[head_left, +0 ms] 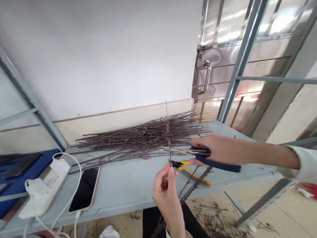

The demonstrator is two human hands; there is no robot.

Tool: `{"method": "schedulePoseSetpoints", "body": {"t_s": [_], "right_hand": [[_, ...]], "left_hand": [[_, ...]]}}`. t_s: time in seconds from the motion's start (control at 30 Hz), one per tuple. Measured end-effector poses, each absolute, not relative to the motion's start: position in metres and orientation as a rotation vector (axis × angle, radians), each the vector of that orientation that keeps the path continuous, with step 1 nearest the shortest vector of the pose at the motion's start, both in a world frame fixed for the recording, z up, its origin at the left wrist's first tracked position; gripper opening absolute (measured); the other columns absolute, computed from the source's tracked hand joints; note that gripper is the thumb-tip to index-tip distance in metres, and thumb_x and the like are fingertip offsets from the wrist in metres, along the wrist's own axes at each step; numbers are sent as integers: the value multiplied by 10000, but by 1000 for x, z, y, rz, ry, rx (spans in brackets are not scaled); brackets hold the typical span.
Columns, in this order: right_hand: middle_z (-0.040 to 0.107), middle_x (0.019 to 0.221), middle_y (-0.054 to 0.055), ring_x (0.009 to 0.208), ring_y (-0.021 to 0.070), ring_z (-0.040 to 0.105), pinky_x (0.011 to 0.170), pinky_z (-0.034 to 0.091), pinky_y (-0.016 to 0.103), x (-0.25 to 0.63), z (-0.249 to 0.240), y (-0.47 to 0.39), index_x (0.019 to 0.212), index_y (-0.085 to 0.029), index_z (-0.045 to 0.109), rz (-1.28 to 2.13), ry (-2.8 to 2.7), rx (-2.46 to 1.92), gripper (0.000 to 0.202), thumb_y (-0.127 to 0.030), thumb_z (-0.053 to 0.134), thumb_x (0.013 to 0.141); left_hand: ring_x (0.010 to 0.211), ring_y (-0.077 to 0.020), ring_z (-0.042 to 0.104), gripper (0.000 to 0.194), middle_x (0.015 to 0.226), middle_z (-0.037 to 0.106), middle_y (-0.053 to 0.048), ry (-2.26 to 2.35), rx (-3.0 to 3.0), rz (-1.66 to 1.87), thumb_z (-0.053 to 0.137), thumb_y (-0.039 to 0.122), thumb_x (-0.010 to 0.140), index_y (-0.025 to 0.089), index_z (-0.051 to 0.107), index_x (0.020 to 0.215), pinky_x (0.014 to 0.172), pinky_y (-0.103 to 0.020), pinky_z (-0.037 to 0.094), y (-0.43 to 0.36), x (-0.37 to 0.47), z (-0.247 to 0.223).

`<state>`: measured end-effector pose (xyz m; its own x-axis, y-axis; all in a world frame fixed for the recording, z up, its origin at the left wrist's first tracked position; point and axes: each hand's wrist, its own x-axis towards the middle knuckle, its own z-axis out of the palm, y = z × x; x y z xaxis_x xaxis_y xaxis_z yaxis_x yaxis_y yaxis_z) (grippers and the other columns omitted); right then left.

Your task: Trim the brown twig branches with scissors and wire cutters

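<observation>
My left hand (166, 185) pinches the lower end of a thin brown twig (168, 123) that stands upright in front of the wall. In my right hand (218, 150) are dark-blue-handled scissors (200, 151); their blades point left and reach the twig above my left fingertips. Yellow-handled pliers (195, 175) lie on the grey shelf between my hands. Behind them spreads a wide pile of brown twigs (143, 136). A few thicker branches (196, 184) slant from below my right hand past my left wrist down toward my lap.
A phone (84, 189) with a cable and a white power strip (45, 189) with chargers lie on the left of the shelf (118, 192). Grey metal posts (249, 37) rise at both sides. Twig scraps (222, 228) and crumpled tissue (109, 235) litter the floor.
</observation>
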<state>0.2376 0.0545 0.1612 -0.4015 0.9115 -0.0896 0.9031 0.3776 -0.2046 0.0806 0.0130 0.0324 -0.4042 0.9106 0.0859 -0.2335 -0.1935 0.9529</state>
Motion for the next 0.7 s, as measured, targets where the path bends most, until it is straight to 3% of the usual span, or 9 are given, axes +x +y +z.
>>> {"method": "schedulePoseSetpoints", "body": {"t_s": [0.13,0.23,0.43,0.7], "right_hand": [[488,593,2,561,164,497,502,234,249,242,163,56,720,-221,433,-91,-2607,-1846,200,-388,538,760],[473,587,-2,550,159,476,503,225,249,244,164,51,712,-221,427,-143,-2633,-1834,162,-350,510,764],[403,488,-34,511,122,398,489,231,254,240,164,35,578,-210,276,158,-2529,-1834,372,-425,516,763],[522,593,-18,549,139,470,509,305,260,244,174,32,646,-223,372,356,-2506,-1994,459,-647,529,722]], "left_hand": [[772,-199,664,280,802,728,-79,1281,884,1728,655,414,782,164,719,891,704,-272,512,7,90,29],[810,-217,682,316,847,734,-96,1279,873,1762,640,436,787,157,721,912,723,-289,532,6,93,29],[814,-214,688,318,857,737,-95,1315,863,1877,647,434,783,154,725,912,746,-294,539,4,94,28],[857,-192,666,208,936,728,-85,1299,960,1941,622,340,832,181,722,921,747,-284,527,6,105,18]]}}
